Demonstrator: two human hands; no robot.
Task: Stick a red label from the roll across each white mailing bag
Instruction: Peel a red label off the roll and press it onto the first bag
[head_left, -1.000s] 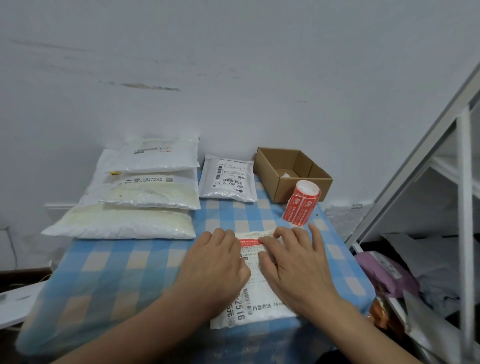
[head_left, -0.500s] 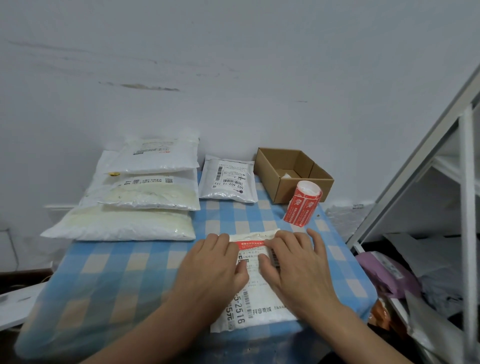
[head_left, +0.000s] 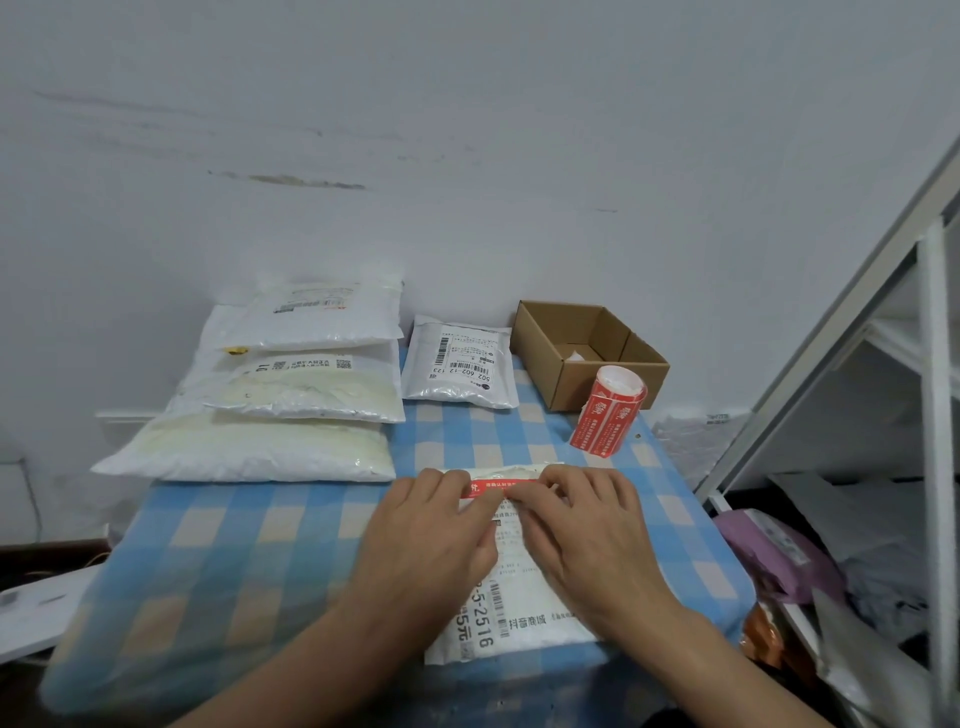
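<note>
A white mailing bag (head_left: 511, 608) with a printed shipping slip lies at the near edge of the blue checked table (head_left: 249, 551). A red label (head_left: 501, 488) runs across its far end. My left hand (head_left: 431, 530) and my right hand (head_left: 582, 525) lie side by side on the bag, fingers flat, fingertips pressing on the label. The red label roll (head_left: 608, 410) stands tilted against a cardboard box, beyond my right hand. Another small white bag (head_left: 460, 369) lies at the back, and three larger white bags (head_left: 291, 395) overlap at the back left.
An open brown cardboard box (head_left: 587, 353) sits at the table's back right against the wall. A white metal shelf frame (head_left: 930, 415) rises on the right, with a purple bag (head_left: 779, 551) and other packages piled on the floor beside the table.
Both hands have slid slightly towards the bag's far end, and their fingertips now cover more of the red label. The bag, roll and other bags stay where they were.
</note>
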